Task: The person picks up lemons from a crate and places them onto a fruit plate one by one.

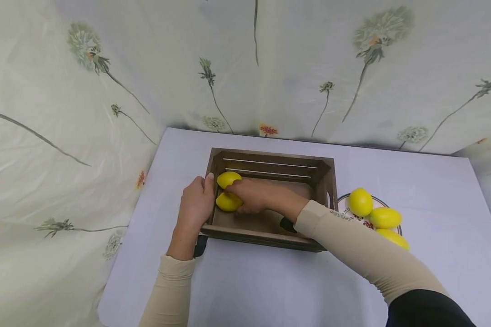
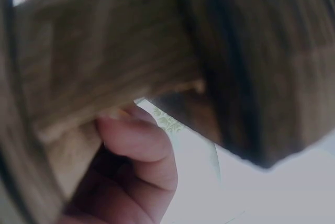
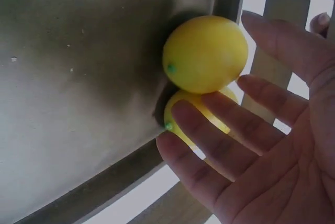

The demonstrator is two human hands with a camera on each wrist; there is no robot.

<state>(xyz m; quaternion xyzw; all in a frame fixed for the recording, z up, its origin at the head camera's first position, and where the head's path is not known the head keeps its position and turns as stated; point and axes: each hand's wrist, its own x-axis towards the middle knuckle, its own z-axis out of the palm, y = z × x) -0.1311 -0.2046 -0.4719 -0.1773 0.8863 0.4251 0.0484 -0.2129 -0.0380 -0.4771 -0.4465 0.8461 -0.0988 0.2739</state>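
Observation:
A brown slatted wooden crate (image 1: pixel 272 156) stands on the white table. My left hand (image 1: pixel 197 203) grips its left end, and in the left wrist view the fingers (image 2: pixel 138 140) curl under a wooden slat. Inside the crate, two yellow lemons lie one behind the other against the left wall: a far lemon (image 1: pixel 228 178) and a near lemon (image 1: pixel 227 202). My right hand (image 1: pixel 251 195) reaches in beside them. The right wrist view has its fingers (image 3: pixel 196 174) spread and nearly straight, fingertips right at the lemons (image 3: pixel 205 54), partly covering one of them.
A white plate (image 1: pixel 343 205) with a dark rim sits right of the crate, partly hidden by my right sleeve (image 1: pixel 352 240). On it are three more lemons (image 1: pixel 360 202). A flower-printed curtain (image 1: pixel 294 81) hangs behind the table (image 1: pixel 262 281) and along its left side.

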